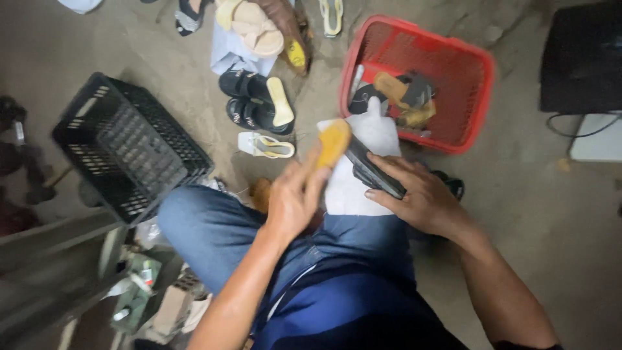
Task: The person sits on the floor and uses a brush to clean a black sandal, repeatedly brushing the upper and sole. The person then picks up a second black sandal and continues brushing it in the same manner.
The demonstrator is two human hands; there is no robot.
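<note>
Hands worked over the lap: the left hand (295,198) pinched an orange pad (333,142), and the right hand (421,198) gripped a black sandal (369,170) against white cloth (369,155). Nearby, a black crate (129,149) lay tipped; a red basket (466,84) held sandals (402,94).

sandals (259,26) at top edge cut off
</note>
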